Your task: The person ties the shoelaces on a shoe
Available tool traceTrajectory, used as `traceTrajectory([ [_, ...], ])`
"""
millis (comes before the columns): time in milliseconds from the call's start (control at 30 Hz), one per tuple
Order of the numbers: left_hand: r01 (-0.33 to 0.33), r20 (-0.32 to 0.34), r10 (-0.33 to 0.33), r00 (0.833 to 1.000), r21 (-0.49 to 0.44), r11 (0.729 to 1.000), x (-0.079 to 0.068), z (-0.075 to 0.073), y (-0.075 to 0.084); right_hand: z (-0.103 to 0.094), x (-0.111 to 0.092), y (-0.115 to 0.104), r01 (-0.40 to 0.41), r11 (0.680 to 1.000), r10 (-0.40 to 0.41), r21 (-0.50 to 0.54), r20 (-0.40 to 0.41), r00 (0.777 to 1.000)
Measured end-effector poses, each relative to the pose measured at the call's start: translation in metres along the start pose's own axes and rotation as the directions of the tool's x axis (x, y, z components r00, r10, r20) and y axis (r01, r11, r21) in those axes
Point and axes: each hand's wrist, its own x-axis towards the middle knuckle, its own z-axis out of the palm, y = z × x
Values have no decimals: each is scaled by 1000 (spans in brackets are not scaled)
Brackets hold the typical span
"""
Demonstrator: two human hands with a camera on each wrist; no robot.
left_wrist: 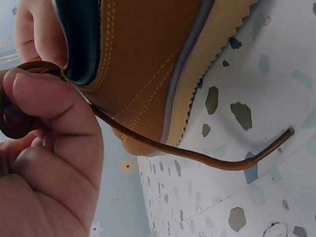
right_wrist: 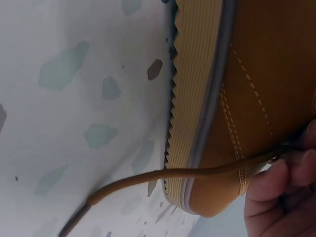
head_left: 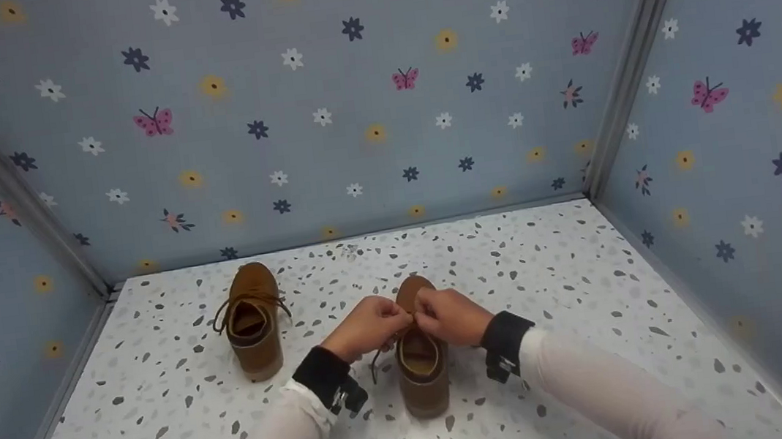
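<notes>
A brown lace-up shoe [head_left: 426,398] stands upright on the speckled surface, toe pointing away from me. My left hand [head_left: 366,325] and right hand [head_left: 455,317] meet over its front, fingertips almost touching. In the left wrist view, thumb and fingers pinch a loop of the brown shoelace [left_wrist: 187,154], whose loose end hangs past the shoe's side. On the other side, the right hand's fingers [right_wrist: 269,185] curl in at the lacing and pinch the lace; another lace end [right_wrist: 148,174] trails down over the sole edge. The knot itself is hidden behind my fingers.
A matching brown shoe [head_left: 260,359], its laces in a bow, stands to the left. The white speckled tabletop [head_left: 551,267] is bordered by blue panels [head_left: 332,93] with flowers and butterflies at the back and both sides. Black straps [head_left: 508,339] circle both wrists.
</notes>
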Motion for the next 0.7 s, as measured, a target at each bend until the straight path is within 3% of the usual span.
traceTrajectory([
  [467,-58,-18,58,998,-3,998,-13,-10,-5,12,-8,9,73,992,-86,-100,-133,987],
  [700,-37,-113,39,993,20,999,-7,-16,-8,16,-10,13,138,980,-161,-141,-172,972],
])
